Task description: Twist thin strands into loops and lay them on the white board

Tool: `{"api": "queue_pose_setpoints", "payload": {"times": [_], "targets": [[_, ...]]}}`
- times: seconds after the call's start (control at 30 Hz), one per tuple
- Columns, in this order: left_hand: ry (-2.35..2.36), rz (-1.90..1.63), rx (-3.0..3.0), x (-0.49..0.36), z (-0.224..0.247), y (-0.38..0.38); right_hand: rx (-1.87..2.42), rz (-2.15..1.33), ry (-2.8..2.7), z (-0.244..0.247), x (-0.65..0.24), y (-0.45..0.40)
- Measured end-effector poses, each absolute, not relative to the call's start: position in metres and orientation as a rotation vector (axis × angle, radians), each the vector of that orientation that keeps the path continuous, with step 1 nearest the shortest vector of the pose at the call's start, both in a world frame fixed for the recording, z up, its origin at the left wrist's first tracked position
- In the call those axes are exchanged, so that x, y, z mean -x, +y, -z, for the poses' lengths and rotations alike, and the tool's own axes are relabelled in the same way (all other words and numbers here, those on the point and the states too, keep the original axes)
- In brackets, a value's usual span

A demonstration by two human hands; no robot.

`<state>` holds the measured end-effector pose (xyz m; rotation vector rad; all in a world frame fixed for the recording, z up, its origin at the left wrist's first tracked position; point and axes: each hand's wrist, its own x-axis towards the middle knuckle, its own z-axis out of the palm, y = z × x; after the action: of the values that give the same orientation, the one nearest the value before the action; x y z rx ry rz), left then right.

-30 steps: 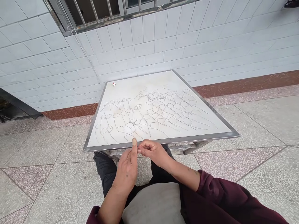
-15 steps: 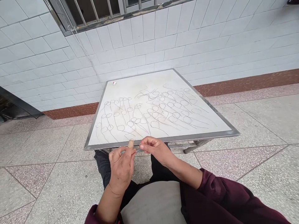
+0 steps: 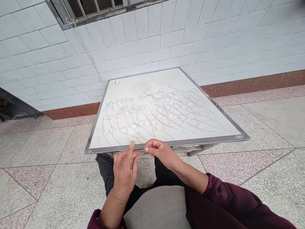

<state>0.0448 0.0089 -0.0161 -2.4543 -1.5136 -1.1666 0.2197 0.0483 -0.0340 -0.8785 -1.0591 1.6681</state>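
Note:
My left hand and my right hand meet just in front of the table's near edge. A short length of thin wire spans the small gap between them. The left thumb and a finger pinch one end, while another finger with a pale, tape-like covering on its tip points up. Right thumb and fingers close on the other end. Past them, many thin dark looped wires with long tails lie in rough rows on the white table; towards the back some tangle together.
A metal rim edges the table. A small white and red object sits at its far left corner. Behind stands a white tiled wall with a barred window and a hanging cord.
The view has shifted slightly, so the table and window sit a little differently. My hands stay close together, and the left covered finger has lifted a little from the pinch.

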Motion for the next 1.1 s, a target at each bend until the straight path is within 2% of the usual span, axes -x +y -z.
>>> {"api": "queue_pose_setpoints", "payload": {"times": [0.17,0.6,0.67,0.87,1.1], "targets": [[-1.673,1.323,2.591,-0.045,0.02,0.012,0.905,-1.69,-1.057,0.038,-0.22,0.053],[-2.016,1.378,2.638,-0.049,0.019,0.01,0.889,-1.694,-1.215,0.046,-0.223,0.059],[-2.018,1.429,2.606,-0.05,0.019,0.01,0.913,-1.543,-1.36,0.048,-0.224,0.06],[-1.981,1.462,2.533,-0.049,0.021,0.011,0.866,-0.612,-1.924,0.048,-0.226,0.06],[-1.74,1.37,2.522,-0.042,0.029,0.01,0.745,-0.304,-2.065,0.041,-0.224,0.056]]}}
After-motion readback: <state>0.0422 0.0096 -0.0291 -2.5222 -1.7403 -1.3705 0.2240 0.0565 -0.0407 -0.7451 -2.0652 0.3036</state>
